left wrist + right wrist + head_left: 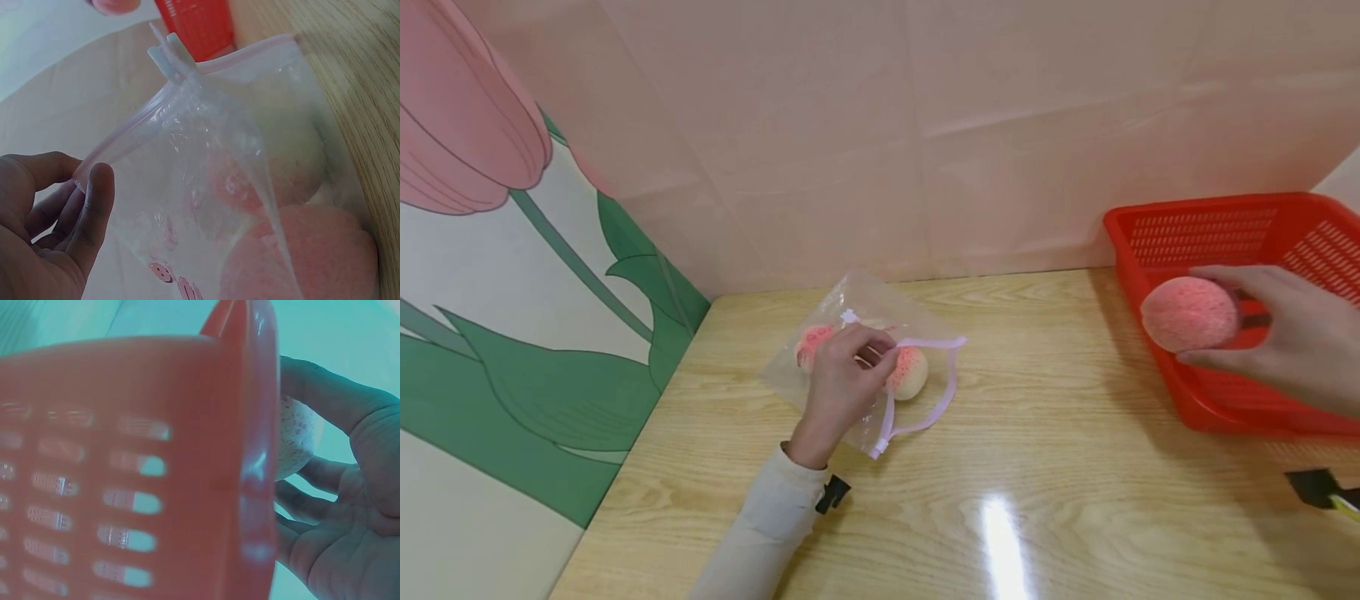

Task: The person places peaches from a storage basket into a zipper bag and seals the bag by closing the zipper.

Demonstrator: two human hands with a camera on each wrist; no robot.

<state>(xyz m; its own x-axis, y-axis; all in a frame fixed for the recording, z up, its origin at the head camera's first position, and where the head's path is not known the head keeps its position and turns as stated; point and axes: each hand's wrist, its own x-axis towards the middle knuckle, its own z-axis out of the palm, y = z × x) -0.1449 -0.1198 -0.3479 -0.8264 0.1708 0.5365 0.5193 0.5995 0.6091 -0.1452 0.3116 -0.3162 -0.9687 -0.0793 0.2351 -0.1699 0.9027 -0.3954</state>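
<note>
A clear zip bag (857, 300) with a pink zip edge lies on the table, its mouth spread toward the right. Pink-and-cream peaches (910, 372) show through the film; in the left wrist view two peaches (300, 250) lie low in the bag. My left hand (850, 367) pinches the bag's upper zip edge between thumb and fingers. Over the basket's near left rim, my right hand (1292, 333) holds another pink peach (1191, 315) between thumb and fingers. In the right wrist view the basket wall hides part of that peach (296, 437).
A red plastic basket (1225, 417) with slotted walls stands at the right of the wooden table (1037, 467). Behind is a pink sheet (850, 167); a wall with painted tulips (572, 258) borders the left side.
</note>
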